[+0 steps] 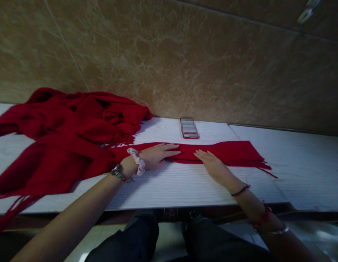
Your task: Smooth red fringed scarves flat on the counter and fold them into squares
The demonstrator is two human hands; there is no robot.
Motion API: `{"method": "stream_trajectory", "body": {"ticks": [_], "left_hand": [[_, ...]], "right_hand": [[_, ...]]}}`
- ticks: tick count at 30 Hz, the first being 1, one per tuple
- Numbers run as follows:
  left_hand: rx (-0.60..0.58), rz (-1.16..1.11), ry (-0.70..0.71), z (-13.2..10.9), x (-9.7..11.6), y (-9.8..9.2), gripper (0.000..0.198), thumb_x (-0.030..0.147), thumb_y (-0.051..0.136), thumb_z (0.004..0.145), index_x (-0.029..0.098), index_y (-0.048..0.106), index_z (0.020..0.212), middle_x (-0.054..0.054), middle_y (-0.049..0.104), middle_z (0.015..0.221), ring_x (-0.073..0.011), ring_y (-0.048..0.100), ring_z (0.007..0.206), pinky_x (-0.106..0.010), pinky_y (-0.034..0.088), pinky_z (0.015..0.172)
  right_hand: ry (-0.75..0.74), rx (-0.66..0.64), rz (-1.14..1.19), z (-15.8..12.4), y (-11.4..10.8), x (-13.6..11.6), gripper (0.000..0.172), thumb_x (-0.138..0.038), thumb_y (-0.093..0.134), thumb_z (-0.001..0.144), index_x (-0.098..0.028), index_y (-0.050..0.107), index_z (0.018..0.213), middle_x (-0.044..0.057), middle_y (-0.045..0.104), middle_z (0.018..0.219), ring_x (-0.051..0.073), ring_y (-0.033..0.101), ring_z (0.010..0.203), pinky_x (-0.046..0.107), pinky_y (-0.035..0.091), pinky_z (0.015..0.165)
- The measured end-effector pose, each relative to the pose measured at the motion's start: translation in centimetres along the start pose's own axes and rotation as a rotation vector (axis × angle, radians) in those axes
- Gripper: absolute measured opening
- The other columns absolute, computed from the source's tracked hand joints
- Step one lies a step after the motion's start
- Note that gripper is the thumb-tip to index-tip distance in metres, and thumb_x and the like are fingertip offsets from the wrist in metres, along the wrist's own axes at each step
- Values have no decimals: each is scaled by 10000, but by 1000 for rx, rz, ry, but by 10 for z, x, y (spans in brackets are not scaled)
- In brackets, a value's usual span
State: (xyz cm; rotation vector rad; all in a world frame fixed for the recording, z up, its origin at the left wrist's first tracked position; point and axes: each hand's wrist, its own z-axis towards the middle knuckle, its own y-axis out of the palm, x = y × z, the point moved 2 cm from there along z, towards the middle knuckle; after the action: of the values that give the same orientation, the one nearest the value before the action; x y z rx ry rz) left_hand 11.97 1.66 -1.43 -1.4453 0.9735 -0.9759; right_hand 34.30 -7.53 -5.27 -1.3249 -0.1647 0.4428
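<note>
A red fringed scarf lies folded into a narrow strip across the white table. My left hand rests flat on the strip near its middle, fingers stretched out to the right. My right hand lies flat on the strip's near edge just to the right, fingers pointing left and apart. Neither hand grips anything. The scarf's fringe trails at the right end.
A heap of more red scarves covers the table's left part, with fringe hanging over the front edge. A phone in a red case lies behind the strip by the brown marbled wall. My dark-trousered knees show below the table.
</note>
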Motion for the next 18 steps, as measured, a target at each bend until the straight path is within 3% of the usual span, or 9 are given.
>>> {"method": "stream_trajectory", "body": {"ticks": [4, 8, 13, 18], "left_hand": [[28, -122, 23, -6, -5, 5, 504, 185, 362, 854, 178, 291, 1352, -58, 255, 1424, -144, 218, 1302, -284, 206, 1052], [52, -125, -88, -21, -16, 11, 520, 344, 306, 899, 140, 241, 1373, -102, 177, 1444, -188, 147, 1323, -332, 187, 1055], [45, -46, -81, -46, -33, 22, 484, 288, 226, 908, 168, 234, 1377, -62, 208, 1440, -178, 143, 1325, -371, 151, 1063], [49, -30, -65, -53, -37, 12, 464, 263, 284, 875, 151, 367, 1318, -80, 302, 1399, -186, 263, 1283, -343, 218, 1045]], "right_hand": [[3, -19, -29, -1, 0, -1, 577, 22, 275, 745, -156, 440, 1269, 76, 456, 1318, 144, 336, 1250, 411, 274, 1047], [9, -20, -43, -3, 1, 0, 568, 27, 277, 745, -156, 461, 1250, 71, 469, 1308, 143, 338, 1248, 408, 273, 1049], [22, -20, -22, -4, 4, 5, 577, 35, 267, 737, -151, 466, 1245, 67, 474, 1304, 134, 349, 1240, 387, 280, 1046], [18, -20, 1, -3, 3, 4, 567, 30, 269, 739, -142, 472, 1239, 69, 470, 1309, 132, 344, 1243, 381, 269, 1050]]}}
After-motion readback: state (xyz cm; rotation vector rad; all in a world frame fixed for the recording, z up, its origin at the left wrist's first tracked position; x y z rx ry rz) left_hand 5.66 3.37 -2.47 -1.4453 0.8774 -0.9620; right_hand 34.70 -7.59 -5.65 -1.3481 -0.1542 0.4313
